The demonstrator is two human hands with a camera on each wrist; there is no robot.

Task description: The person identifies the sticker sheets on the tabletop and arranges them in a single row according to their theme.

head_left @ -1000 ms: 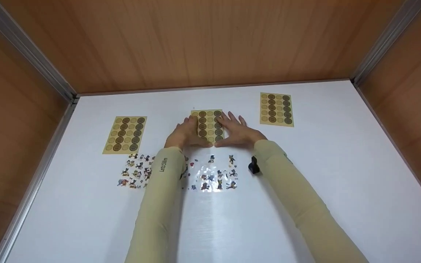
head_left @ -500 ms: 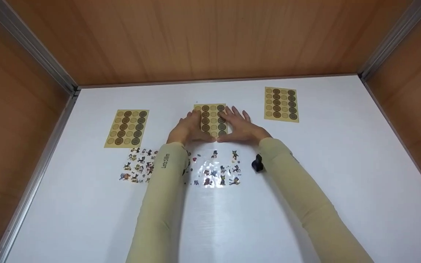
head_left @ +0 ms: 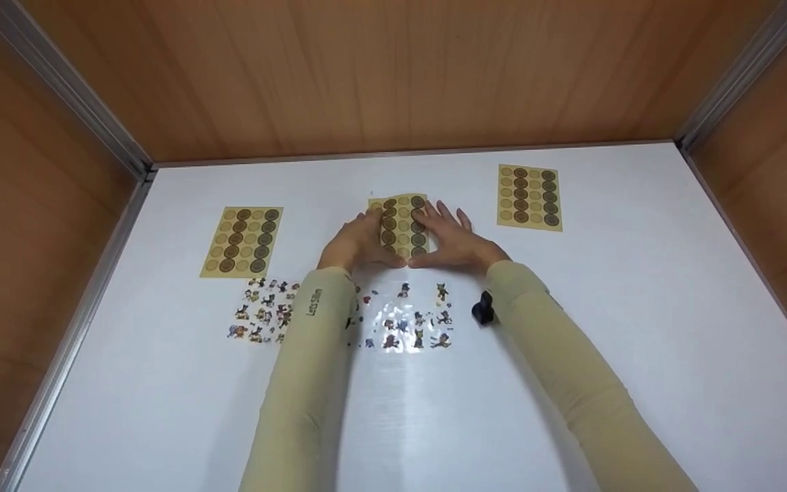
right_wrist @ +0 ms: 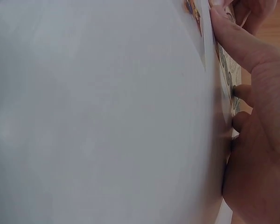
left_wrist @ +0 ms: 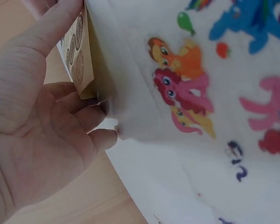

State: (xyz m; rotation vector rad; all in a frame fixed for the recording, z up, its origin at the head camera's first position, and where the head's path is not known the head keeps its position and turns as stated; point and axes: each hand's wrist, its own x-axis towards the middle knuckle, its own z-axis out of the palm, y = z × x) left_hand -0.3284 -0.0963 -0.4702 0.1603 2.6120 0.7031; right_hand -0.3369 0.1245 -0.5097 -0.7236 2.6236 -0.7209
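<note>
Tan sticker sheet (head_left: 404, 222) edge-on between fingers (left_wrist: 91, 112) only at left wrist

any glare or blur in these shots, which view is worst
Head view: sharp, with glare on the clear cartoon sticker sheet below the hands. Left wrist view: the left hand is close and slightly soft. Right wrist view is worst: the white table is a blurred, featureless expanse.

middle sheet (head_left: 404, 222) between two hands, cartoon stickers (head_left: 407, 321) nearer
</note>
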